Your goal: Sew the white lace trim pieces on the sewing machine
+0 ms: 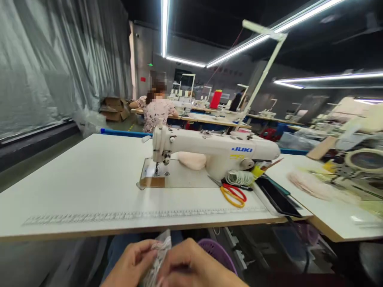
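Below the table's front edge, my left hand (pixel 131 263) pinches one side of a small clear plastic bag (pixel 163 244) with white, string-like contents. On its other side my right hand (pixel 193 263) has its fingers curled in against the bag; its fingertips are partly hidden. Beyond my hands stands a white sewing machine (pixel 191 143) marked JUKI, with a pale pink piece of fabric (pixel 193 160) behind its needle area. Scissors with red and yellow handles (pixel 233 195) lie at the right of its bed, beside a white coil (pixel 239 177).
A printed ruler scale (pixel 119 215) runs along the white tabletop (pixel 74 179). At its right lies a dark phone-like device (pixel 278 197). A purple basket (pixel 220 255) sits below, near my right hand. Another person (pixel 158 107) sits ahead, and a second machine (pixel 359 171) stands right.
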Demonstrator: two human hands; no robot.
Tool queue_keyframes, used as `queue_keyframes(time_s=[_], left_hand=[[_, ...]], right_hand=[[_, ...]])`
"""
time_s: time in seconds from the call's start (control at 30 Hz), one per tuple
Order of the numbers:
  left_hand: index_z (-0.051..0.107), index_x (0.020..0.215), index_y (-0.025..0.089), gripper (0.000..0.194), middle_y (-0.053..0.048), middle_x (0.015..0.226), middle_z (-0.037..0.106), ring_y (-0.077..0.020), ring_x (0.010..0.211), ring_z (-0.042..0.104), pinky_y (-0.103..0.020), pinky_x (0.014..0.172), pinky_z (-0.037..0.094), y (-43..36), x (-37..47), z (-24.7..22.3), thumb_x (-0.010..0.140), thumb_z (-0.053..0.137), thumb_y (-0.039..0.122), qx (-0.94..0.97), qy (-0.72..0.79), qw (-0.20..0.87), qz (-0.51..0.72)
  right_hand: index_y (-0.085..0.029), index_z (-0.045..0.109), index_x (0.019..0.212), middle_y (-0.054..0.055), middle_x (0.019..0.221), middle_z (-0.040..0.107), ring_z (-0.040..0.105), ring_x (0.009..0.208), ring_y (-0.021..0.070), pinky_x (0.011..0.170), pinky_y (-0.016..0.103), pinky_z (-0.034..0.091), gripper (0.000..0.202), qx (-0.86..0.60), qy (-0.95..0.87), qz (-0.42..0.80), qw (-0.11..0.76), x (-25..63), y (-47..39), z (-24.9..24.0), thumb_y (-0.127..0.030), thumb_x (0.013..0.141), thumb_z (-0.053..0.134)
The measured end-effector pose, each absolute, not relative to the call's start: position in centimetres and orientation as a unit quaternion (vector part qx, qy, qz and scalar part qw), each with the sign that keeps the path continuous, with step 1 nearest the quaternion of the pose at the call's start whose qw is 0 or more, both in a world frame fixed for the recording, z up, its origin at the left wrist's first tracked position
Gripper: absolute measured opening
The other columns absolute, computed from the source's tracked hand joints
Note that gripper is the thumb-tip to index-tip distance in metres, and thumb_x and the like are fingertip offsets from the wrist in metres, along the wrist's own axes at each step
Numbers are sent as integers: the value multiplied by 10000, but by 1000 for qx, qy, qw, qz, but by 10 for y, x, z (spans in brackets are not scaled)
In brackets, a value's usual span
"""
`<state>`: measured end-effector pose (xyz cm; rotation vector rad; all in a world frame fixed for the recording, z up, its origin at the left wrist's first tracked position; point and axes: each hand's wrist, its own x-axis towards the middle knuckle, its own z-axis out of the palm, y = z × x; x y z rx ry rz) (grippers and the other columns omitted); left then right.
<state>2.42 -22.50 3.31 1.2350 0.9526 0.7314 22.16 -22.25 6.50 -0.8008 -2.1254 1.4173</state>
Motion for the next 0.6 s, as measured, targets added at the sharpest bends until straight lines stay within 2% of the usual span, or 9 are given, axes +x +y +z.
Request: queue_keyframes(time_s=[0.07, 0.17, 0.3, 0.5, 0.6], left_hand=[[693, 1019, 157, 518, -42, 829, 679, -209, 803, 596, -278, 760, 453, -235, 23, 37, 743, 640, 591, 502, 351, 735, 291], [672, 1073, 145, 523, -42, 773, 647, -190, 736, 564, -271, 705, 443, -245, 16, 37, 776, 612, 571, 474, 332, 769, 272], [673, 1068, 139, 515, -54, 799, 626, -194, 756, 535, -273, 719, 430, -255, 0, 33, 795, 584, 567, 493, 351, 749, 269], [691, 982, 129, 435, -39, 734, 579, -177, 708, 503, -281, 724, 407, -259, -14, 29, 770, 605, 498, 456, 321, 783, 275], [680, 938, 122, 481, -50, 782, 554, -169, 716, 473, -265, 695, 387, -264, -15, 19, 741, 624, 557, 452, 340, 770, 297]], right_hand=[[-125, 654, 799, -28, 666, 569, 532, 642, 93, 611, 183, 398, 86, -366, -737, 511, 249, 209, -222, 63, -208, 818, 642], [-152, 643, 738, -65, 575, 499, 441, 557, 72, 549, 170, 329, 58, -415, -742, 477, 224, 199, -219, 60, -182, 743, 692], [-177, 619, 753, -65, 597, 514, 443, 563, 78, 572, 180, 313, 103, -406, -795, 416, 172, 192, -218, 57, -244, 768, 695], [-200, 569, 839, -28, 754, 622, 553, 695, 119, 647, 207, 325, 101, -369, -856, 341, 122, 179, -221, 54, -273, 841, 638], [-209, 552, 857, -26, 761, 637, 571, 689, 125, 619, 215, 306, 101, -357, -870, 327, 100, 172, -221, 51, -287, 856, 617]])
